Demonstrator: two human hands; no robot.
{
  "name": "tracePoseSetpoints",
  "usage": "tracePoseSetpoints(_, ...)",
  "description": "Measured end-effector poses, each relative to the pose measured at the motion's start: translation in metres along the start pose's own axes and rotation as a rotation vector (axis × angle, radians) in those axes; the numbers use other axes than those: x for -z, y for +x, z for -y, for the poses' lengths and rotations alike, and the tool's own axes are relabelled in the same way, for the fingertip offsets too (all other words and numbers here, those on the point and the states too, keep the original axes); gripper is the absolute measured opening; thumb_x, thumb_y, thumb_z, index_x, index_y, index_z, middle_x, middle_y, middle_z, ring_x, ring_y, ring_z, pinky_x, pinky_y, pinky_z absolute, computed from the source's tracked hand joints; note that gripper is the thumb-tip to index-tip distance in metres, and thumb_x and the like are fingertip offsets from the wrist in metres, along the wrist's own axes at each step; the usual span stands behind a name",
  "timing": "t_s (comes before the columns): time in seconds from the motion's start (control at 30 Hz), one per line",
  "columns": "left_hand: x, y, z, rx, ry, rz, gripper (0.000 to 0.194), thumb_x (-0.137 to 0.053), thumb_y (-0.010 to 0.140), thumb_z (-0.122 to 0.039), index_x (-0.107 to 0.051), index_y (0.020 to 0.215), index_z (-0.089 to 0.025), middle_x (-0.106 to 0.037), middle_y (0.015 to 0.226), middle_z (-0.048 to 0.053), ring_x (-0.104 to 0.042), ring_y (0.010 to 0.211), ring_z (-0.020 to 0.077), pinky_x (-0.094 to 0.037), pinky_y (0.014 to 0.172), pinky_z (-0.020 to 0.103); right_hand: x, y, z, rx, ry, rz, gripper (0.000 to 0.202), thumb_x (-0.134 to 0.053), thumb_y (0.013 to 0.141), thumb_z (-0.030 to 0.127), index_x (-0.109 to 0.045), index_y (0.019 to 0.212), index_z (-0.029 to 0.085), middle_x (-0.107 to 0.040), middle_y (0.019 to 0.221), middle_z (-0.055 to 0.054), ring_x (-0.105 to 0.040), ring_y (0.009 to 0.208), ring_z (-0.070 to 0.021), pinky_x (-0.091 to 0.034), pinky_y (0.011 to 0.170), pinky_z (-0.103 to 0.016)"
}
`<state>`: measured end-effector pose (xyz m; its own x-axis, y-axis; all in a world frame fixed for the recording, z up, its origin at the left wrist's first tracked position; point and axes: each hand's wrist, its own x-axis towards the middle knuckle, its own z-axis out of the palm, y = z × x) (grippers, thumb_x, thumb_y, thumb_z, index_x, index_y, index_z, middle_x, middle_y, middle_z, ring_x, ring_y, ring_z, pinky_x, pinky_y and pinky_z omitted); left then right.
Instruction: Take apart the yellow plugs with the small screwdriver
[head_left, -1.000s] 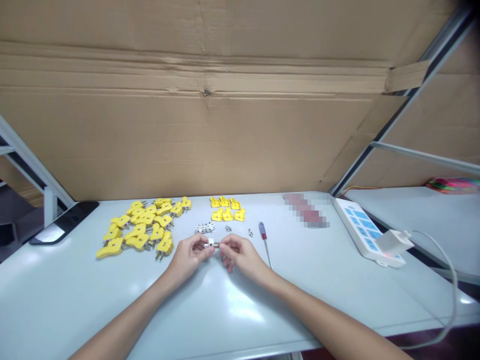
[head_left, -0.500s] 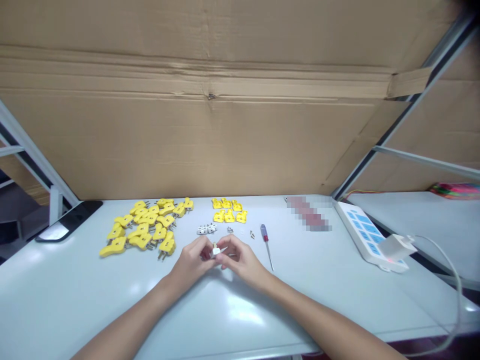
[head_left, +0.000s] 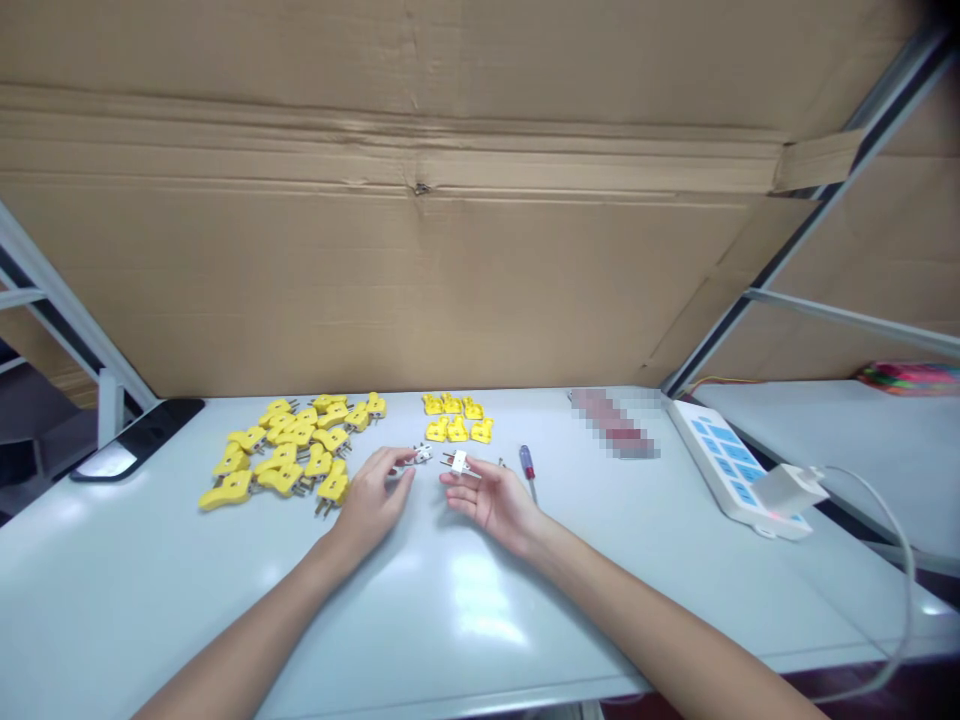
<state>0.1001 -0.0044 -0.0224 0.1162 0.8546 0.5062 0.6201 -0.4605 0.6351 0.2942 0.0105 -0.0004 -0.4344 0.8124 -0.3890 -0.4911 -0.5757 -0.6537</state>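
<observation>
Between the thumb and fingers of my right hand (head_left: 491, 500) is a white plug core (head_left: 460, 462), its metal prongs pointing left. My left hand (head_left: 375, 495) is curved beside the white plug parts (head_left: 424, 454) on the table, thumb and fingers apart. Its fingertips reach over the nearest part, and whether they touch it I cannot tell. Behind these parts lie several yellow plug shell halves (head_left: 457, 430) in two rows. A screwdriver (head_left: 527, 465) with a clear purplish handle rests just right of my right hand, its shaft partly hidden.
Many yellow plugs (head_left: 296, 435) with prongs are spread at the left of the white table (head_left: 360, 640). At the right stands a white power strip (head_left: 720, 455) with a charger (head_left: 787, 492) and cable. A blurred reddish object (head_left: 615, 425) lies at the back. Cardboard (head_left: 480, 300) closes off the rear.
My hands have moved apart. The white plug core, formerly between both hands, is now in my right hand alone, turned sideways. My left hand has shifted left and opened near the white parts.
</observation>
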Motion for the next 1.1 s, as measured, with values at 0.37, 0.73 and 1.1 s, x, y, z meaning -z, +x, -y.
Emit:
tracePoseSetpoints(0.37, -0.015, 0.015, 0.028, -0.135, 0.342, 0.133, 0.029, -0.049, 0.093, -0.023, -0.059, 0.12, -0.024, -0.062, 0.12, 0.008, -0.056, 0.111, 0.0249, -0.046, 0.098, 0.043, 0.007, 0.005, -0.005, 0.568, -0.505, -0.086, 0.025, -0.068, 0.077, 0.038, -0.056, 0.09, 0.02, -0.063, 0.081, -0.001, -0.061, 0.06, -0.0143, -0.052, 0.057, -0.028)
tracePoseSetpoints(0.73, -0.006, 0.014, 0.039, -0.097, 0.308, 0.14, 0.028, -0.045, 0.091, -0.012, -0.063, 0.111, -0.02, -0.068, 0.104, 0.008, -0.06, 0.1, 0.0235, -0.049, 0.092, 0.04, 0.011, 0.037, -0.001, 0.967, -1.71, -0.105, 0.011, -0.064, 0.084, 0.021, -0.062, 0.095, 0.02, -0.067, 0.098, -0.009, -0.061, 0.096, -0.0243, -0.047, 0.084, -0.037)
tracePoseSetpoints(1.1, -0.004, 0.011, 0.045, -0.056, 0.312, 0.08, 0.03, -0.052, 0.087, -0.012, -0.058, 0.116, -0.019, -0.064, 0.11, 0.009, -0.06, 0.104, 0.0238, -0.05, 0.094, 0.04, -0.005, 0.056, 0.0, 0.854, -1.96, -0.156, 0.016, -0.065, 0.083, 0.024, -0.065, 0.098, 0.019, -0.066, 0.103, -0.014, -0.056, 0.099, -0.0313, -0.042, 0.082, -0.042)
